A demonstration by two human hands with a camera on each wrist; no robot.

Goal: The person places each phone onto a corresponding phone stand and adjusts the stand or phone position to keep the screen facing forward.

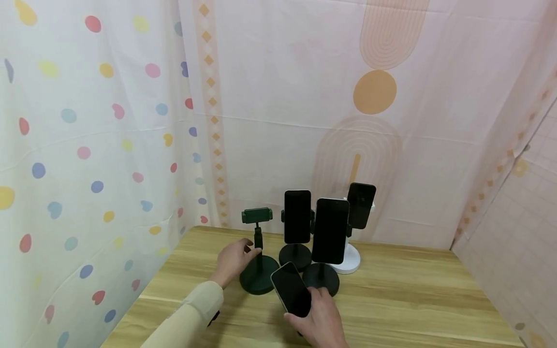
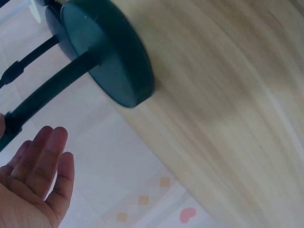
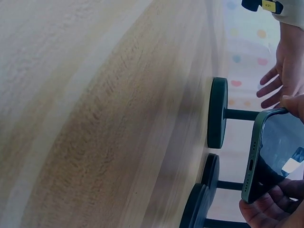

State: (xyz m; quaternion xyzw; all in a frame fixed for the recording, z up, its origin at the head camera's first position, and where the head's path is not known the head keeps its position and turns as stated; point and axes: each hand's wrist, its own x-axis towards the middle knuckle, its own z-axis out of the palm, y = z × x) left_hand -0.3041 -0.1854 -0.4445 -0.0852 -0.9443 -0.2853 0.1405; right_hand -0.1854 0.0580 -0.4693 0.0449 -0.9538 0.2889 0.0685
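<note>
A dark green phone stand (image 1: 256, 278) stands upright at the left of the group, its clamp (image 1: 256, 215) holding no phone. Beside its pole is my left hand (image 1: 235, 258). In the left wrist view, that hand's fingers (image 2: 45, 161) are extended and the thumb reaches the pole (image 2: 52, 88) at the frame's edge. My right hand (image 1: 321, 316) grips a smartphone (image 1: 292, 287) by its edges, dark screen up and tilted, in front of the stands. The right wrist view shows the phone's lower edge (image 3: 251, 164) between thumb and fingers.
Two black stands (image 1: 322, 279) hold dark-screened phones (image 1: 298, 217) right of the green one. Behind them a white stand (image 1: 351, 260) carries another phone (image 1: 361, 205). Everything stands on a wood-grain table (image 1: 409, 299) with patterned curtains (image 1: 270, 96) at the back and sides.
</note>
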